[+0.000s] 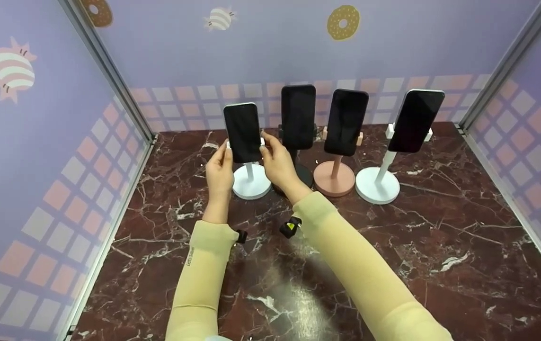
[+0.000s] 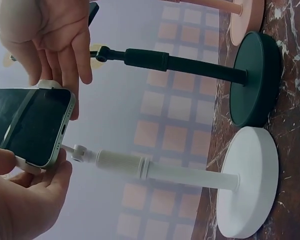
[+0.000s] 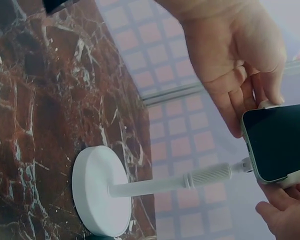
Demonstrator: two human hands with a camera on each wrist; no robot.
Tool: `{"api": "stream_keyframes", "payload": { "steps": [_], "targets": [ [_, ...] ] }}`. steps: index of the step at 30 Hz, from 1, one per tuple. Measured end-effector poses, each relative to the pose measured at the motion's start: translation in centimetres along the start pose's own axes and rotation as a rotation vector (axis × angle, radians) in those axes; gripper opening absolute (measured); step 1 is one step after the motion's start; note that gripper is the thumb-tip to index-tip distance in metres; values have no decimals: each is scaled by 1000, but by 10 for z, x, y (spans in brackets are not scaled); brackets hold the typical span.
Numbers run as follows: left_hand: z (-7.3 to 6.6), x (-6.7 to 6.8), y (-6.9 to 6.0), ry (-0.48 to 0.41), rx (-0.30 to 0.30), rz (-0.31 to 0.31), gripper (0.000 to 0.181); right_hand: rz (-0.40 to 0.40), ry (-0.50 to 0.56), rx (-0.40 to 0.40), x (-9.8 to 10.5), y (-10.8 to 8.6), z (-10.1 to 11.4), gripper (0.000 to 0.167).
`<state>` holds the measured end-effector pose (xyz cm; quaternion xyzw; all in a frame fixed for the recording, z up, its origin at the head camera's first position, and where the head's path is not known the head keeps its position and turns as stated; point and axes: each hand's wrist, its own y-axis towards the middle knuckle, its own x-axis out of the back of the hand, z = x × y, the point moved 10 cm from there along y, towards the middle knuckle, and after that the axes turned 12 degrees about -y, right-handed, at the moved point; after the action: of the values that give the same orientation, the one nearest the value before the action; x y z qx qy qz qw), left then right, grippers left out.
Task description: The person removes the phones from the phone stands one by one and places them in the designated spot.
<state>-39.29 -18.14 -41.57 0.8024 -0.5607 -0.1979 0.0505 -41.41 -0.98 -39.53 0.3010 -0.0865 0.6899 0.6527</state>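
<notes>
A dark-screened smartphone (image 1: pixel 243 133) sits upright in the white clamp of the leftmost phone stand (image 1: pixel 251 182). At the phone's left side my left hand (image 1: pixel 219 175) grips the clamp, the thumb in front and the fingers behind the phone. My right hand (image 1: pixel 279 163) holds the clamp on the opposite side in the same way. In the left wrist view, the white clamp jaw (image 2: pixel 49 84) lies against the phone's edge beside the right thumb. The stand's ribbed white pole (image 3: pixel 210 175) shows in the right wrist view. The fingertips behind the phone are partly hidden.
To the right stand three more phones on stands: a black phone (image 1: pixel 298 116) on a dark stand (image 2: pixel 255 80), another (image 1: pixel 346 122) on a pink stand (image 1: pixel 334 179), and one (image 1: pixel 417 121) on a white stand (image 1: pixel 377 185). Purple patterned walls enclose the marbled tabletop (image 1: pixel 417 265).
</notes>
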Motion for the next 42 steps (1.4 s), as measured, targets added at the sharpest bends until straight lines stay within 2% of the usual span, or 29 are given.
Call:
{"api": "stream_keyframes", "payload": {
  "steps": [8, 15, 24, 27, 34, 42],
  "targets": [
    [3, 4, 4, -23, -31, -18, 34, -56, -52, 28, 1, 3, -1, 34],
    [2, 6, 4, -49, -46, -32, 31, -71, -21, 32, 2, 4, 0, 32],
    [0, 10, 2, -36, -58, -41, 33, -101, 49, 57, 3, 2, -2, 31],
    [-1, 13, -2, -40, -60, -48, 33, -104, 80, 74, 3, 0, -1, 30],
    [-15, 13, -15, -51, -95, -46, 33, -92, 178, 104, 8, -11, 5, 31],
    [-27, 11, -40, -24, -124, -46, 31, -76, 274, 122, 19, -33, 7, 31]
  ]
}}
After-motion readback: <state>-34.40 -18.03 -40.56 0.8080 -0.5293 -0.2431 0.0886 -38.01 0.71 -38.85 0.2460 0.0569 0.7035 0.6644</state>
